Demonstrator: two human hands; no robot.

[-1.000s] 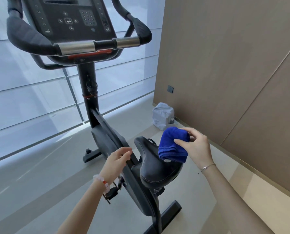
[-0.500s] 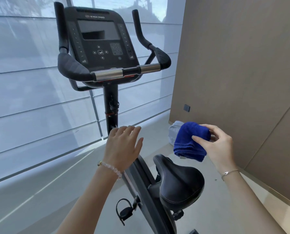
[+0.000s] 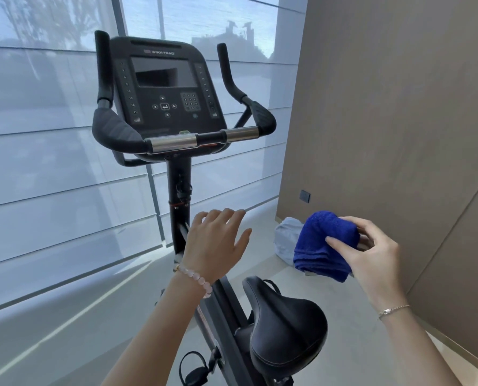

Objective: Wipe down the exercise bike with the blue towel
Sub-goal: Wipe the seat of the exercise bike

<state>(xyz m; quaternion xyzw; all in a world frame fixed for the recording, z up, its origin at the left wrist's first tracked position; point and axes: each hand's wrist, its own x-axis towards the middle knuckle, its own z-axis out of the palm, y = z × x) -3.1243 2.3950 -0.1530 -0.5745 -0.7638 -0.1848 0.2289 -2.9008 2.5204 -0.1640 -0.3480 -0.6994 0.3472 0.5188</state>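
Observation:
A black exercise bike point(image 3: 180, 190) stands in front of me, its console point(image 3: 165, 90) and handlebars point(image 3: 173, 143) at upper centre and its black saddle point(image 3: 285, 324) at lower right. My right hand point(image 3: 371, 260) holds a folded blue towel point(image 3: 324, 246) in the air above and to the right of the saddle. My left hand point(image 3: 215, 243) hovers with fingers spread in front of the bike's upright post, below the handlebars, touching nothing.
A brown panelled wall point(image 3: 399, 107) runs along the right. A pale covered bundle point(image 3: 286, 238) lies on the floor at its foot. Frosted window panes point(image 3: 51, 162) fill the left and back. A pedal with strap point(image 3: 193, 369) sticks out below.
My view has tilted up from the saddle to the console. My left hand left the frame beside the saddle and rose with fingers spread. The towel in my right hand lifted off the saddle.

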